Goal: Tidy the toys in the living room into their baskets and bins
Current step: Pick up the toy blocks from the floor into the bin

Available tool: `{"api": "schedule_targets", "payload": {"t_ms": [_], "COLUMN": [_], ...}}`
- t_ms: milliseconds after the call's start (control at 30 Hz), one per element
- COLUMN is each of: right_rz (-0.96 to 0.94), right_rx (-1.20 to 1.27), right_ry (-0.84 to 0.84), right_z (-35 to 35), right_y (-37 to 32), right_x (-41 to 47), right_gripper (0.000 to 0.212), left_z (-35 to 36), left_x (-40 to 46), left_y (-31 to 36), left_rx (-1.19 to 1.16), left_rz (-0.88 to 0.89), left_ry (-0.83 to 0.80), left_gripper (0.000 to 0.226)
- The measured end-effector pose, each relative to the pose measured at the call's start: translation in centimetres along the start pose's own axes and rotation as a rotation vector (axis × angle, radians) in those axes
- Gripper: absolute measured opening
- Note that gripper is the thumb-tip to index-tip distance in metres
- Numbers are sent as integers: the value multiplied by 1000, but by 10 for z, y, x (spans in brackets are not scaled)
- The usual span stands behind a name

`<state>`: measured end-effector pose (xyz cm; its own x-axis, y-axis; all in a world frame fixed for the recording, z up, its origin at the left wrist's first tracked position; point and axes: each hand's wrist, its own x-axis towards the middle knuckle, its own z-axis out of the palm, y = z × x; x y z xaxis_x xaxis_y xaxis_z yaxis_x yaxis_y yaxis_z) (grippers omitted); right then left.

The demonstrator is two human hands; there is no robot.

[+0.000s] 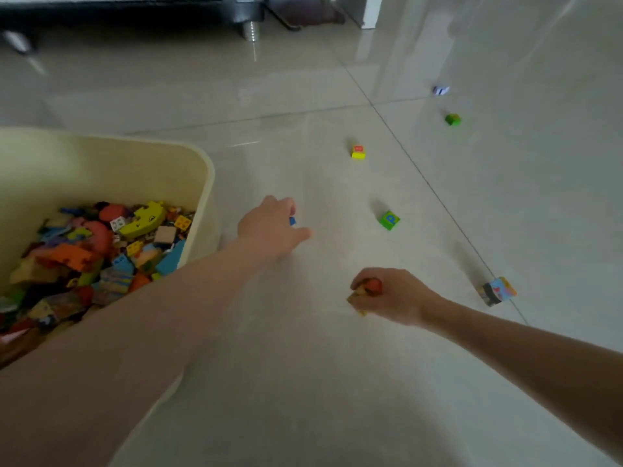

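Toys fill the cream bin (188, 170) at the left of the tiled floor (303, 365), and just right of its corner the left hand (269, 229) reaches out with fingers curled round a small blue piece (292, 221). Nearer the camera, the right hand (391, 294) is clenched on a red and yellow toy (367, 291). Loose cubes lie well apart on the floor: a green cube (389, 220), a yellow cube (358, 152), a far green cube (452, 119), a white piece (441, 90) and a multicoloured cube (498, 291) to the right of the right hand.

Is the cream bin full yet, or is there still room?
Still room: the toys fill only the lower part of the cream bin; bare wall shows above.
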<state>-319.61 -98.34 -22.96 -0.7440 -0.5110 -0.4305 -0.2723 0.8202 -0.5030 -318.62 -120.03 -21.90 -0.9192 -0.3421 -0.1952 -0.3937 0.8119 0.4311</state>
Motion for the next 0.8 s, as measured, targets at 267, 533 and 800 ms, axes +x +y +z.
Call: {"api": "schedule_targets", "payload": {"t_ms": [267,533,800], "right_rz": [263,253,198], "right_rx": [1160,1197,1318], "right_ry": [79,71,103], "right_z": [-13,-26,-29], "right_y": [-16,-44,-127], "right_x": [30,27,31], "right_gripper": [10,7,13], "left_z": [19,36,-81], "left_x": [2,-27,-46], "left_y": [-12,10,-12], "left_rx": [130,338,-253], "left_rz": [-84,47,98], "left_ry": [-137,-314,137], "left_gripper": [31,33,20]}}
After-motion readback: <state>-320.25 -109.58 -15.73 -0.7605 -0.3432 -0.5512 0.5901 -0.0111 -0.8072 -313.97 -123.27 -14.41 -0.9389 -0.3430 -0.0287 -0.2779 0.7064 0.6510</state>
